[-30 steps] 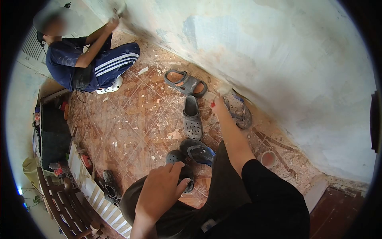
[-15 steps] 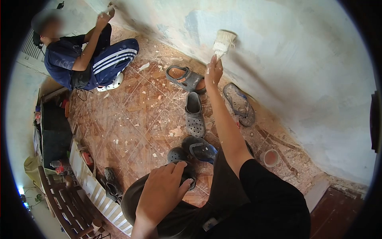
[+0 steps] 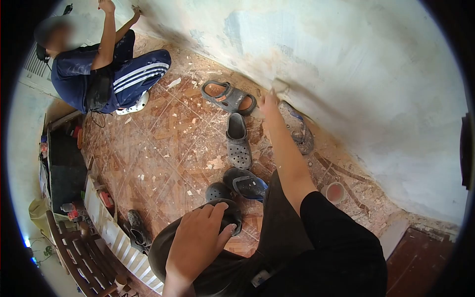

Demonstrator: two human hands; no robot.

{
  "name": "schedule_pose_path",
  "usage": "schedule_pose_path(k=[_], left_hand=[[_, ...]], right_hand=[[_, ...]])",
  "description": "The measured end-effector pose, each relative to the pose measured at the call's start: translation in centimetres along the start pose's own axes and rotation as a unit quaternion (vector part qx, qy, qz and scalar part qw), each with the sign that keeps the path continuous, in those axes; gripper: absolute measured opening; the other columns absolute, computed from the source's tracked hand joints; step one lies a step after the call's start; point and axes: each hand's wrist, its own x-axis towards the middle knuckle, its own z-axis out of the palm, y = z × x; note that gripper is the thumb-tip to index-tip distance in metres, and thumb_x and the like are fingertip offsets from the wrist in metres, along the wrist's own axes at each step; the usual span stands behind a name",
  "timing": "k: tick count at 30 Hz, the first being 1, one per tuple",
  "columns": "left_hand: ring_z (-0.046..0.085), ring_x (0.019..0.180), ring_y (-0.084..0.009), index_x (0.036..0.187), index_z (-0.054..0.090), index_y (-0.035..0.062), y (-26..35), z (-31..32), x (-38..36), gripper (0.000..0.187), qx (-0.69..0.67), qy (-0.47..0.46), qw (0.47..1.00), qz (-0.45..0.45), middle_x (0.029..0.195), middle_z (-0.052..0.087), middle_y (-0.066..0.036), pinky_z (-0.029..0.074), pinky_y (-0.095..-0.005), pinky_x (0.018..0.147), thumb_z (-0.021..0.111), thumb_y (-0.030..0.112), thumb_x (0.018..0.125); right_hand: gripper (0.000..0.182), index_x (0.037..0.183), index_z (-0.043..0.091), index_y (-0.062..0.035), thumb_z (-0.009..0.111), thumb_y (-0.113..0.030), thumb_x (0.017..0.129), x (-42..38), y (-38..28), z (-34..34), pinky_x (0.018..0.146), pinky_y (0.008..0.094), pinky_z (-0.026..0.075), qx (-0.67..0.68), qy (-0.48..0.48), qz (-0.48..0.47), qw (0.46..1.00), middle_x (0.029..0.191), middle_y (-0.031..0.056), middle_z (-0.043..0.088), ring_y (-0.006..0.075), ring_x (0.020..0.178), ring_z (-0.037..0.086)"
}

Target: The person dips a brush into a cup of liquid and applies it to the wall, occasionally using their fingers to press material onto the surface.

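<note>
My right hand (image 3: 269, 105) is closed round the handle of a wide paintbrush (image 3: 281, 86), low against the pale, patchy wall (image 3: 336, 64). Brush and fingers are slightly blurred, and the forearm partly covers a flip-flop (image 3: 298, 129) behind it. My left hand (image 3: 200, 240) rests on my bent knee, its fingers stretched out and holding nothing. Beyond that knee are a grey clog (image 3: 239, 148) and a dark sandal (image 3: 247, 184). A small round tub (image 3: 334, 192) with reddish contents stands on the floor to the right of my right arm.
A person (image 3: 106, 74) squats at the wall's far left, arms raised. Paint flakes litter the tiled floor (image 3: 163, 131). Another grey clog (image 3: 230, 97) lies near the wall's foot. On the left are a wooden chair (image 3: 79, 252), a white slatted panel (image 3: 111, 222) and dark shoes (image 3: 139, 231).
My right hand has brought the paintbrush down the wall toward its foot. My left hand stays on the knee. The other person has raised one hand higher.
</note>
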Motion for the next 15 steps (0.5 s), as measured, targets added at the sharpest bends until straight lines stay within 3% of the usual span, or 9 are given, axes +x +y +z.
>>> schedule_pose_path(k=[1,3,5,6,7,9,10,13,15], left_hand=[[0.05,0.079,-0.0288,0.1,0.045,0.0027,0.0,0.0,0.0,0.034,0.001,0.005,1.0,0.0,0.082,0.052,-0.013,0.038,-0.0351,0.069,0.053,0.022,0.074],[0.05,0.079,-0.0289,0.1,0.045,0.0026,0.1,0.1,0.1,0.034,0.002,0.008,1.0,0.004,0.083,0.052,-0.013,0.038,-0.0351,0.069,0.053,0.022,0.074],[0.05,0.078,-0.0289,0.1,0.045,0.0024,0.1,0.1,0.2,0.034,-0.009,0.003,1.0,0.001,0.082,0.052,-0.013,0.038,-0.035,0.069,0.054,0.022,0.074],[0.05,0.078,-0.0289,0.1,0.045,0.0024,0.1,0.1,0.2,0.034,-0.005,0.002,1.0,0.0,0.082,0.052,-0.013,0.038,-0.035,0.069,0.054,0.022,0.074],[0.049,0.078,-0.029,0.1,0.045,0.0024,0.1,0.1,0.3,0.034,-0.004,0.008,1.0,0.001,0.082,0.052,-0.013,0.038,-0.035,0.069,0.054,0.022,0.073],[0.049,0.078,-0.0291,0.1,0.045,0.0024,0.2,0.0,0.2,0.034,-0.003,0.009,1.0,0.001,0.082,0.052,-0.013,0.038,-0.0349,0.069,0.054,0.022,0.073],[0.049,0.078,-0.0292,0.1,0.045,0.0024,0.3,-0.1,0.2,0.034,-0.006,-0.006,1.0,-0.01,0.082,0.052,-0.013,0.038,-0.0349,0.069,0.054,0.022,0.073],[0.049,0.078,-0.0292,0.1,0.045,0.0025,0.3,0.0,0.1,0.033,-0.007,-0.015,1.0,-0.015,0.082,0.052,-0.013,0.038,-0.0349,0.07,0.053,0.021,0.073],[0.049,0.078,-0.0291,0.099,0.045,0.0026,0.3,0.1,0.0,0.033,-0.007,-0.003,1.0,-0.012,0.081,0.052,-0.014,0.038,-0.0349,0.069,0.053,0.021,0.073]], right_hand=[[0.028,0.076,0.039,-0.008,0.051,-0.034,0.077,-0.9,-0.7,1.5,0.031,0.0211,0.026,0.001,-0.048,-0.074,0.996,0.052,0.001,0.037,0.0103,0.038,0.035],[0.025,0.072,0.038,-0.0075,0.04,-0.03,0.084,-4.3,-3.2,4.8,0.029,0.0196,0.021,0.089,-0.063,0.049,0.993,0.05,0.0018,0.035,0.0089,0.036,0.028],[0.029,0.071,0.038,-0.0075,0.039,-0.034,0.084,-7.3,-2.8,5.7,0.028,0.0198,0.019,-0.027,-0.099,-0.062,0.993,0.048,0.0015,0.036,0.0082,0.034,0.027],[0.034,0.068,0.04,-0.0068,0.038,-0.037,0.084,-7.3,-1.8,5.7,0.03,0.023,0.024,-0.142,-0.111,-0.19,0.965,0.049,0.0015,0.038,0.0097,0.037,0.033],[0.034,0.068,0.04,-0.0068,0.038,-0.037,0.084,-7.0,-1.5,5.7,0.03,0.023,0.024,-0.14,-0.112,-0.188,0.966,0.049,0.0015,0.038,0.0097,0.037,0.033],[0.037,0.074,0.048,0.0008,0.037,-0.033,0.084,-5.9,-1.4,5.2,0.045,0.0357,0.036,-0.315,-0.079,-0.451,0.831,0.054,0.0163,0.047,0.026,0.045,0.046],[0.037,0.077,0.048,0.0027,0.037,-0.031,0.084,-5.2,-2.0,4.8,0.053,0.039,0.036,-0.328,-0.079,-0.389,0.857,0.06,0.0233,0.048,0.0341,0.055,0.048],[0.036,0.078,0.05,0.002,0.037,-0.032,0.084,-1.6,-1.7,2.2,0.052,0.0391,0.036,-0.38,-0.009,-0.467,0.798,0.061,0.0236,0.049,0.0338,0.057,0.049],[0.035,0.08,0.052,-0.0002,0.038,-0.032,0.084,0.9,0.1,-0.2,0.053,0.0385,0.036,-0.394,-0.002,-0.471,0.789,0.059,0.0178,0.05,0.0282,0.055,0.048]])
